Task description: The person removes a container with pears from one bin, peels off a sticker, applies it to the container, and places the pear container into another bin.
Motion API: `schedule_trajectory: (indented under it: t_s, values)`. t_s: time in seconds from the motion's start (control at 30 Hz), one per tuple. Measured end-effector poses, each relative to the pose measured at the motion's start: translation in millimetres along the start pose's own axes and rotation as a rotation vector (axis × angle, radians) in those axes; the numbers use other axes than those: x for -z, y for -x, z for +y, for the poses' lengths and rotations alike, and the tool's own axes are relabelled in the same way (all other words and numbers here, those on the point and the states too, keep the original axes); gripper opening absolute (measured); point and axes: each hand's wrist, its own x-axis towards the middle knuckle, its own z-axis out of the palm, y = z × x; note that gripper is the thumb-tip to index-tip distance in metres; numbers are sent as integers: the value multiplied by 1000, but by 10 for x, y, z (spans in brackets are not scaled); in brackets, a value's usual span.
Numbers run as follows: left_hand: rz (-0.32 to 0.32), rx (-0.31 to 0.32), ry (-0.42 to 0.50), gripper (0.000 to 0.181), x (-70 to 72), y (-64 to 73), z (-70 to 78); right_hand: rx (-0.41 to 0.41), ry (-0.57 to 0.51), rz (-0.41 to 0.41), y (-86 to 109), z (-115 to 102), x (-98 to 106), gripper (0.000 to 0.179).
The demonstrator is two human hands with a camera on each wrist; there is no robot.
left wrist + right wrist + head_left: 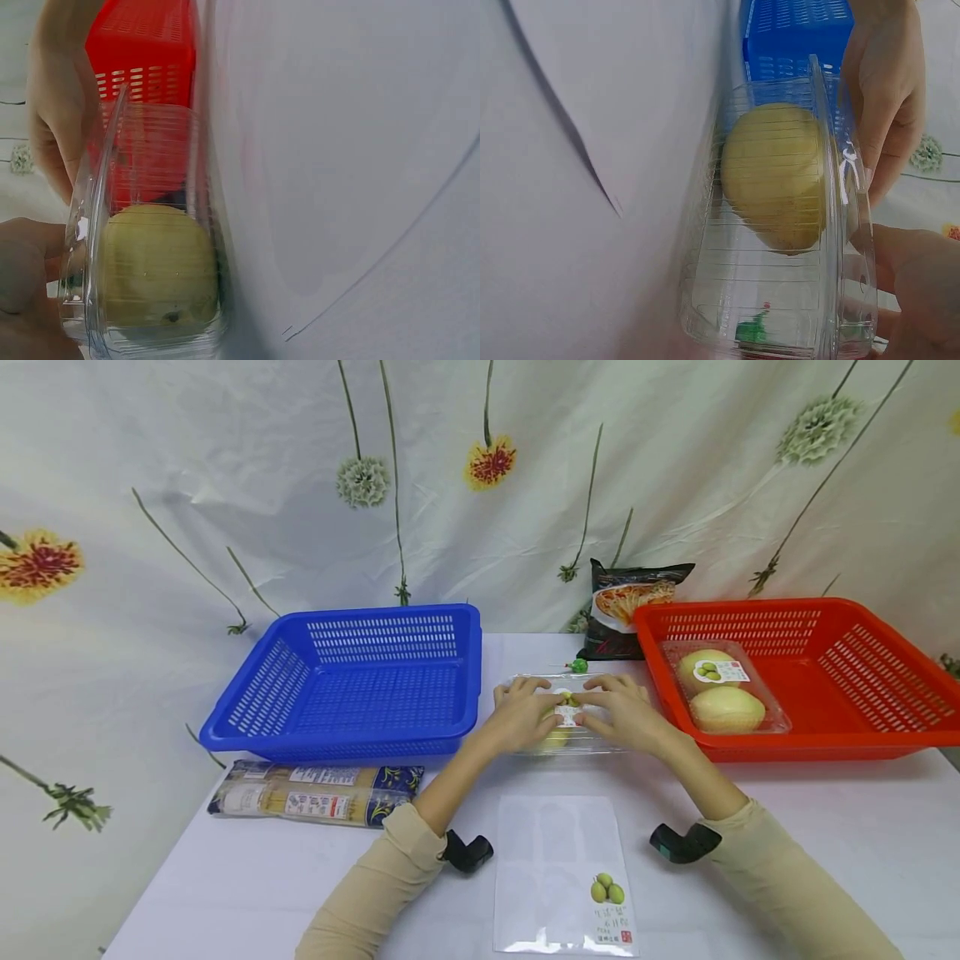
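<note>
A clear plastic clamshell box point(600, 745) lies on the table between the two baskets, with its lid down. Through its ribbed wall shows one pale yellow fruit point(776, 176), toward the left end of the box. A label point(567, 717) with a green fruit picture sits on the lid. My left hand point(517, 714) rests on the lid from the left, fingertips at the label. From the other side my right hand point(630, 714) presses there too, its index finger reaching the label's top. In the left wrist view, fingers point(30, 262) lie along the lid.
A blue basket point(375, 747) stands left, a red basket point(825, 745) right, holding a labelled box of two yellow fruits point(727, 710). A pasta packet point(315, 793) lies front left, a label sheet point(555, 835) in front. Behind are a black food bag point(618, 639) and small green object point(577, 666).
</note>
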Motion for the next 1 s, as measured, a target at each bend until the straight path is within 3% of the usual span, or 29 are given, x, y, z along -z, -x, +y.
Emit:
schedule_trajectory:
  t_s: [0.17,0.37,0.57,0.67,0.73,0.83,0.93,1.0]
  values:
    - [-22,41,4,41,-66,-20,-21,-20,43,-8,-25,4,-13,37]
    - [3,117,-20,44,-95,-45,-21,14,50,88,-12,16,-50,30]
    - [74,214,-52,43,-98,-155,-16,-45,-14,209,174,-17,-31,24]
    - [71,233,-31,43,-93,-219,-22,-90,-83,241,328,-80,-13,16]
    - [64,243,-2,43,-91,-258,-31,-89,-160,221,435,-130,-11,9]
    - [57,264,35,43,-87,-296,-41,-56,-330,82,563,-188,-48,9]
    - [67,281,18,42,-83,-301,-34,-88,-557,-102,639,-205,-126,26]
    - [71,289,-20,41,-84,-283,-15,-153,-697,-185,665,-204,-176,40]
